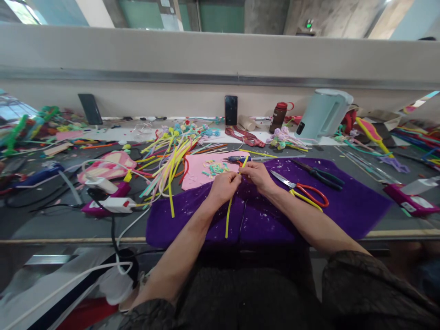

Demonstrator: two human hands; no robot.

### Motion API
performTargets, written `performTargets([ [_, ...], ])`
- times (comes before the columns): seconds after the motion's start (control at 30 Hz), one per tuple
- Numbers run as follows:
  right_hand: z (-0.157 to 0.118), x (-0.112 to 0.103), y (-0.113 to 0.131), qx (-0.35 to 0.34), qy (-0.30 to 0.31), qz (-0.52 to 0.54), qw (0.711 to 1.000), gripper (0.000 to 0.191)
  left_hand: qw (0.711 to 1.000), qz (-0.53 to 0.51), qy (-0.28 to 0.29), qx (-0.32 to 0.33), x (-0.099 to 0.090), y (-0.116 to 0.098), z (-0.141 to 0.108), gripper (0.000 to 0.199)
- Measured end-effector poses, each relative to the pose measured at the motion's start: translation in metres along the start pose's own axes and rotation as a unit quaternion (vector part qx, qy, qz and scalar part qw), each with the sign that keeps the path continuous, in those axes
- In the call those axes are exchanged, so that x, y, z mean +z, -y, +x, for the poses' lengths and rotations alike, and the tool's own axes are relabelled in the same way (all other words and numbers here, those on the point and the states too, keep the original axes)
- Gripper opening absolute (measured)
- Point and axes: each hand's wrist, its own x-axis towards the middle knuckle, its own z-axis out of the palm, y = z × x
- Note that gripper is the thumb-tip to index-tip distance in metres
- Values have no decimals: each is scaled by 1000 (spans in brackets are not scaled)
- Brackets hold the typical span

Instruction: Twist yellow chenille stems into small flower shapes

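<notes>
Centre frame: yellow stem (227,220) pinched between left hand (224,187) and right hand (258,176); left fingertip contact partly hidden. Scissors (292,185) and pliers (315,172) lie close right, bundled stems (176,160) left. Purple cloth (354,195) extends rightward past the pliers, reaching the tabletop's (68,227) front edge.

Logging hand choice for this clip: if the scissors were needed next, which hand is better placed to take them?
Probably the right hand: the scissors lie on its side, whereas the left hand is farther away. Both appear to pinch the yellow strip, so neither is free.
</notes>
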Motion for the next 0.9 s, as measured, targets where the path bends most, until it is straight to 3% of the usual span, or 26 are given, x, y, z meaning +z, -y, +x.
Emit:
performTargets([
  [0.3,0,1,1,-46,2,-28,999,21,994,-102,31,-36,-1,6,1,32],
  [0.5,0,-2,2,-64,20,-42,997,19,992,-118,36,-31,3,8,1,33],
  [0.9,3,-1,-12,-89,-8,-112,990,23,990,-111,74,-44,4,11,-1,27],
])
